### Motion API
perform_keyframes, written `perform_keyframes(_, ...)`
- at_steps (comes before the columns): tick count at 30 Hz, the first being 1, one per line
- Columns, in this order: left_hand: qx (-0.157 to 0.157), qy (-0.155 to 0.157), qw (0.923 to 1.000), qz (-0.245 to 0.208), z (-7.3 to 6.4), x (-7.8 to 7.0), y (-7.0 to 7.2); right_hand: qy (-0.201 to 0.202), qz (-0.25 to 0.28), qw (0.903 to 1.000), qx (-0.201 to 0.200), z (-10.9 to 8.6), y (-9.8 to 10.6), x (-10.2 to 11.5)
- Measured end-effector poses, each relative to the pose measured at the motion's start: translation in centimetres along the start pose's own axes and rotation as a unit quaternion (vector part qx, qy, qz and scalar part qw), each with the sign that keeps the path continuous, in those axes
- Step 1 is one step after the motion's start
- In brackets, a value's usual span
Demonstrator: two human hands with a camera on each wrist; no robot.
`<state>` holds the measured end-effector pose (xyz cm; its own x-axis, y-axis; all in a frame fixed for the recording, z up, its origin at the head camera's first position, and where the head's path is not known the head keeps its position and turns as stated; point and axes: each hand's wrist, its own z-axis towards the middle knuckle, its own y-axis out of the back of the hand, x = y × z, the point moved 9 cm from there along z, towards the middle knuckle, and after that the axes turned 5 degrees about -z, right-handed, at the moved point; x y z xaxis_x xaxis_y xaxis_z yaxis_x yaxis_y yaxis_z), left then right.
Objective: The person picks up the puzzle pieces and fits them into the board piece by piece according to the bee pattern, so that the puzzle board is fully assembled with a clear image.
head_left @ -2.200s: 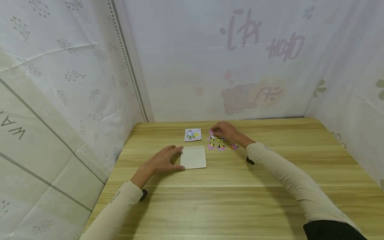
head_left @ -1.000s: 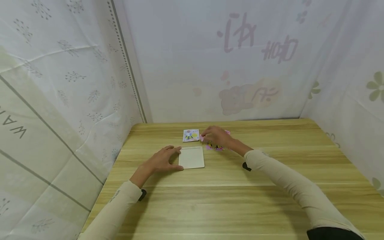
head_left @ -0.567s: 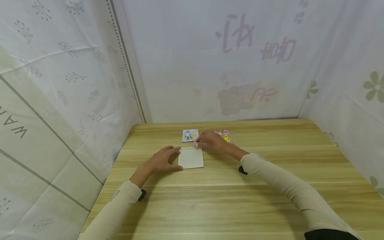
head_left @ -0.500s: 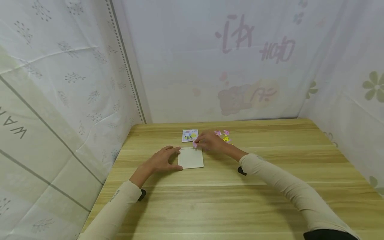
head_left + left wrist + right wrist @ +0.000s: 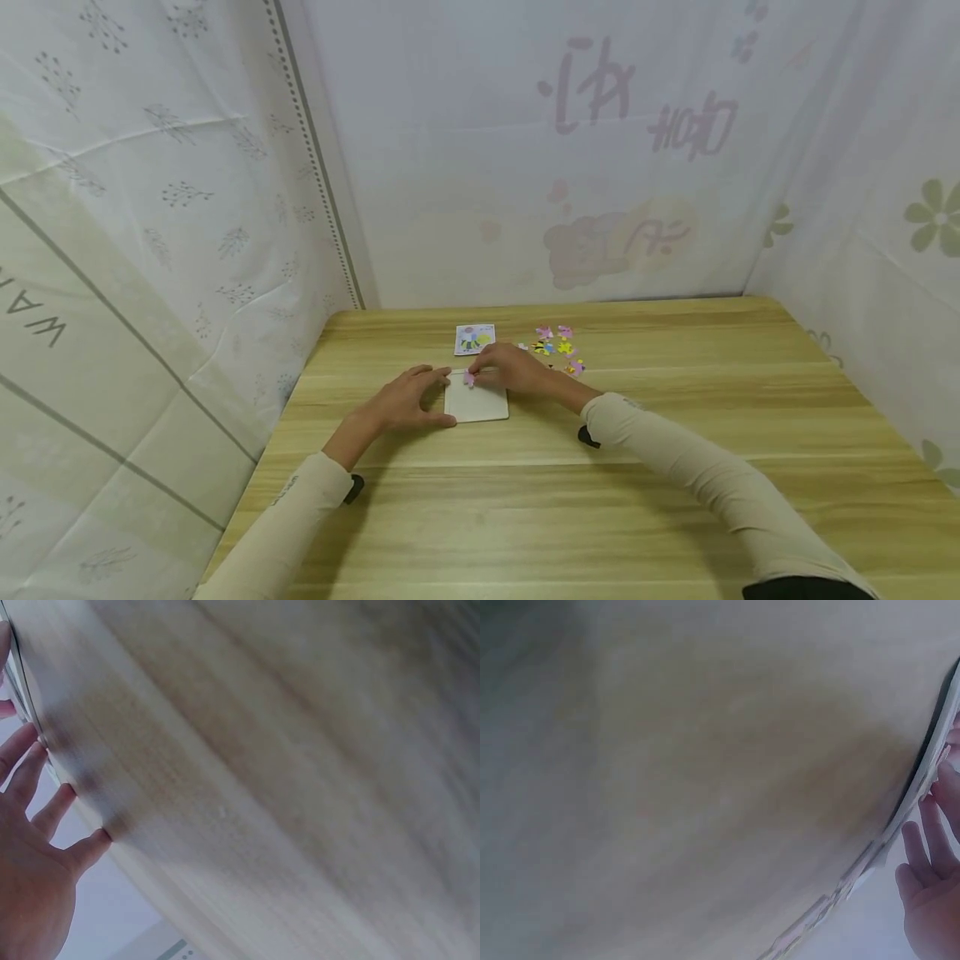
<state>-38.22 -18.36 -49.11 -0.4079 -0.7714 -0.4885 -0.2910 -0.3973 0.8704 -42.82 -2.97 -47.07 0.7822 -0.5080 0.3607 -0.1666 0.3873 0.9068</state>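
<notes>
A square cream puzzle board (image 5: 480, 404) lies flat on the table in the head view. My left hand (image 5: 408, 398) rests at its left side, fingers spread, with the thumb at the near left corner and a fingertip at the far left one. My right hand (image 5: 513, 368) pinches a pink jigsaw piece (image 5: 469, 378) between thumb and finger, over the far part of the board. The left wrist view shows the outstretched fingers of the left hand (image 5: 30, 855) touching the tabletop. In the right wrist view, my right hand (image 5: 937, 892) holds the piece right at the board.
Several jigsaw pieces, among them a yellow one (image 5: 566, 347) and a pink and yellow one (image 5: 576, 367), lie right of the board, some partly hidden by the right hand. A bee picture card (image 5: 475, 339) lies behind the board. Printed curtains (image 5: 480, 167) enclose the wood-grain table (image 5: 525, 517).
My right hand has picked the pink jigsaw piece from the group on the right and carried it left and nearer, over the board. The left hand has stayed at the board's edge.
</notes>
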Motion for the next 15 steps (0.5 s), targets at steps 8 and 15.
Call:
perform_keyframes(8, -0.004, -0.009, 1.0000, -0.001, 0.1, 0.3, 0.0, 0.010, -0.019, 0.9997, -0.007, 0.7, -1.0, 0.4)
perform_keyframes(15, -0.006, -0.014, 0.9999, -0.003, 0.0, 0.1, 0.0, 0.008, -0.022, 0.9997, -0.011, 1.1, -1.4, 0.6)
